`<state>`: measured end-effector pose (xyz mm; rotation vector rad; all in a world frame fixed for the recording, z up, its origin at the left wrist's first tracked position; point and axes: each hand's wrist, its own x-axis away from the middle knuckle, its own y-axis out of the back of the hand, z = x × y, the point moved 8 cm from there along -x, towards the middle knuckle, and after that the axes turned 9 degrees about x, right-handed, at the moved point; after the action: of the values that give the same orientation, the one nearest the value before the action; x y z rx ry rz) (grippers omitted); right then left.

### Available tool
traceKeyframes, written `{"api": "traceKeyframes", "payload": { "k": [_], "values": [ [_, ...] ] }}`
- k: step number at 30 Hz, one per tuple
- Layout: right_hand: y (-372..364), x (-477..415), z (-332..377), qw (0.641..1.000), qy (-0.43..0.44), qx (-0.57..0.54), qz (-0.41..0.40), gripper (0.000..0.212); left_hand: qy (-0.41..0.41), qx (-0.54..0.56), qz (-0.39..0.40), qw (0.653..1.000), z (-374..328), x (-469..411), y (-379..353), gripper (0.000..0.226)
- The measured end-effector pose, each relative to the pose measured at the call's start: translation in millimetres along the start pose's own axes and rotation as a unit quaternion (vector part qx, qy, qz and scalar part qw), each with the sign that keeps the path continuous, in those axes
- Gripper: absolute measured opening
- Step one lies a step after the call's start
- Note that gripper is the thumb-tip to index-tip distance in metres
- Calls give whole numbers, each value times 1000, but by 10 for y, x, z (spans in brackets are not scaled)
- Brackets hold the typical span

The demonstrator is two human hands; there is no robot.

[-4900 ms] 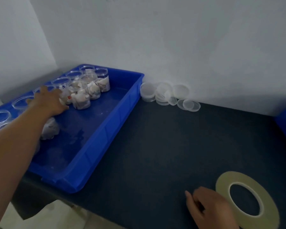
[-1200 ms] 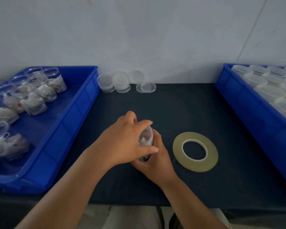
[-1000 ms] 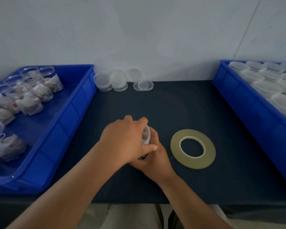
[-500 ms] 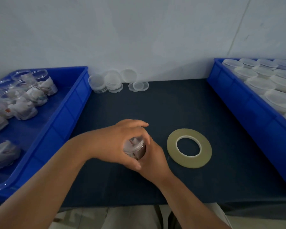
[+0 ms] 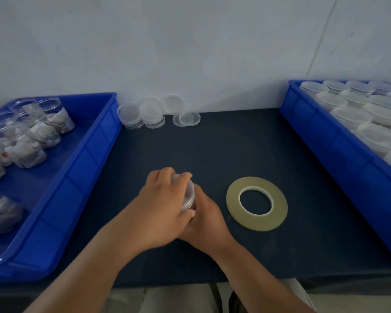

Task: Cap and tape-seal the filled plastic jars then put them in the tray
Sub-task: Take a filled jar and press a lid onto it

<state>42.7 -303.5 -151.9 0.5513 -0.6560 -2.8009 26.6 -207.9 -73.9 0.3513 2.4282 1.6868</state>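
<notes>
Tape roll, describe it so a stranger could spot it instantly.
On the dark table, look just right of the right hand. The tape roll lies flat there, a yellowish ring with a white core, unlike the clear lids by the wall.

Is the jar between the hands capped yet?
Capped, it seems: a clear lid sits atop the jar, gripped by the left hand; the right hand holds the jar. Fully tightened: cannot tell.

jar (image 5: pixel 192 205), clear cap (image 5: pixel 189 192) on, lower centre (mostly hidden) | yellowish tape roll (image 5: pixel 256 203) flat, centre-right | blue tray (image 5: pixel 325 141), right edge
</notes>
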Motion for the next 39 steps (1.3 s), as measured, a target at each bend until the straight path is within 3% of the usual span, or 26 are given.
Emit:
{"api": "traceKeyframes", "payload": {
  "k": [4,8,10,12,16,19,21,22,25,27,29,31,33,36,38,39],
  "values": [
    [-6,-10,18,1000,17,-15,13,60,-84,67,-73,992,-128,-56,156,44],
    [-8,0,2,998,12,-52,38,67,-192,197,19,961,-60,-44,208,22],
    [39,-7,-11,997,4,-81,14,72,-185,205,18,961,87,-35,276,45],
    [85,-12,-41,994,-4,-110,-16,77,-126,194,5,973,272,2,340,78],
    [60,42,1,995,6,-94,-21,77,-32,252,58,965,281,209,165,105],
    [-18,64,45,998,5,-64,4,79,54,186,-120,974,101,269,97,91],
    [-6,69,30,996,8,-85,27,80,15,129,-204,970,-97,286,186,67],
    [22,78,13,994,11,-96,43,78,-33,133,-203,970,-145,271,220,57],
    [58,153,-9,985,24,-128,110,72,-172,237,-32,956,-127,181,190,45],
    [48,200,17,983,30,-137,121,73,-170,300,92,934,-43,195,127,53],
    [72,210,41,985,25,-143,95,80,-147,291,139,935,43,233,124,59],
    [106,201,59,989,27,-128,64,82,-137,254,138,947,100,314,161,61],
    [96,206,82,995,32,-79,50,80,-97,231,83,965,58,367,203,57],
    [18,227,133,998,38,-4,52,70,-37,157,-117,980,-223,417,235,53],
    [28,250,154,996,43,-4,78,63,-80,118,-175,974,-447,418,229,60],
    [55,266,168,995,44,-17,90,61,-117,115,-161,973,-492,391,221,60]
  ]
}}
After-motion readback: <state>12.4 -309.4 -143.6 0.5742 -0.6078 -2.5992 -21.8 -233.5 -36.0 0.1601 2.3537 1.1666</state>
